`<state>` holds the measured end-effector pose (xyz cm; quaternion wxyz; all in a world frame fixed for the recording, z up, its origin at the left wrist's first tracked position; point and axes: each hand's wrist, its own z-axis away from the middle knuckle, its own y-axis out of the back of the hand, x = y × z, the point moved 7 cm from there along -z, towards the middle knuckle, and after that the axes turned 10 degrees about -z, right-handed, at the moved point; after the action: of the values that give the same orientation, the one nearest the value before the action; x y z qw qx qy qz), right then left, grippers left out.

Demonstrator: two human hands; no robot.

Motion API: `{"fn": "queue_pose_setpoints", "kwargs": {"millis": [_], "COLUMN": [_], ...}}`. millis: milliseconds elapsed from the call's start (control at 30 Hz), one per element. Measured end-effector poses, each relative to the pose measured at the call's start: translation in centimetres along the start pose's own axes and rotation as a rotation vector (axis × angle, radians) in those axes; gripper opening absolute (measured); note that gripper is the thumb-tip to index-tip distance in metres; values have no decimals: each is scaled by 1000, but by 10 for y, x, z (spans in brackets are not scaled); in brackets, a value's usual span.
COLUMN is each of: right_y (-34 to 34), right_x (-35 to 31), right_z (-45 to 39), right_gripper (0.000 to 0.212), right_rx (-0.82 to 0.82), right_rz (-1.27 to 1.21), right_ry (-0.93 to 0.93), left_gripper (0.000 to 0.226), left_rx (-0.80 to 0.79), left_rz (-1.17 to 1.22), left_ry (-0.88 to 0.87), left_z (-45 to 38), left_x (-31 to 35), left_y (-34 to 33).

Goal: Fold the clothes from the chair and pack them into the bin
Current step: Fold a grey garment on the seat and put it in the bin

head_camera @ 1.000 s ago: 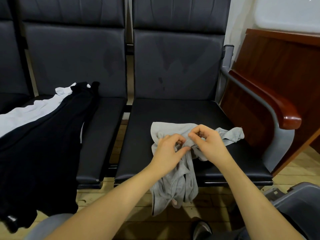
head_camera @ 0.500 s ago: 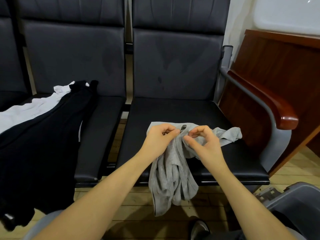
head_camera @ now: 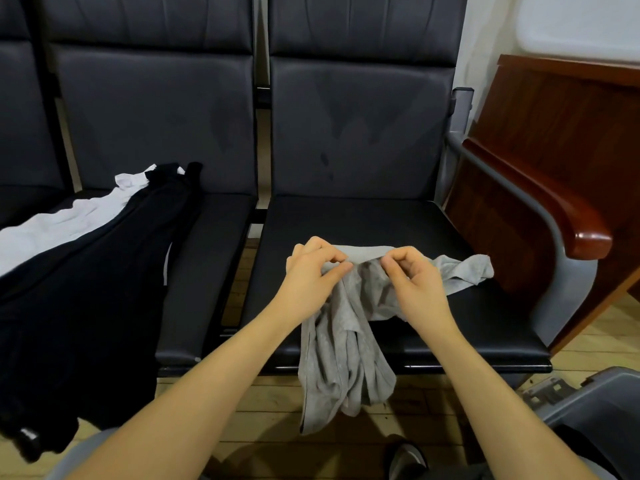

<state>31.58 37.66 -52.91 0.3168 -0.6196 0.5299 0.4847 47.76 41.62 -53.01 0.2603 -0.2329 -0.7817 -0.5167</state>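
Grey cotton garment (head_camera: 349, 327) pinched in both my hands on the black chair seat (head_camera: 349, 220).

My left hand (head_camera: 311, 275) and right hand (head_camera: 414, 280) each pinch its top hem between thumb and fingers, hands close together; one end trails right across the seat, the rest hangs over the front edge toward the wooden floor (head_camera: 277, 403). On the next seat to the left lie a black garment (head_camera: 86, 289) and a white garment (head_camera: 65, 220). The grey bin (head_camera: 595, 407) sits at lower right.
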Motion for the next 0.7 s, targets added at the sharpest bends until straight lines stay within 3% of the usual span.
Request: {"fn": "queue_pose_setpoints", "kwargs": {"millis": [200, 300, 467, 600, 700], "right_y": [5, 6, 9, 10, 13], "right_x": [-12, -13, 5, 3, -4], "right_z": [7, 16, 26, 27, 25], "right_gripper": [18, 12, 57, 42, 14], "right_rx": [-120, -175, -181, -54, -10], "right_rz": [141, 119, 377, 415, 363], "right_ry": [8, -41, -144, -64, 42], "left_gripper": [11, 13, 13, 15, 16], "left_rx": [-33, -49, 2, 27, 61], "left_rz": [32, 47, -8, -87, -138], "left_ry": [19, 16, -32, -77, -84], "left_z": [1, 2, -1, -4, -6], "left_x": [7, 12, 20, 25, 21], "left_y": [2, -3, -10, -15, -13]}}
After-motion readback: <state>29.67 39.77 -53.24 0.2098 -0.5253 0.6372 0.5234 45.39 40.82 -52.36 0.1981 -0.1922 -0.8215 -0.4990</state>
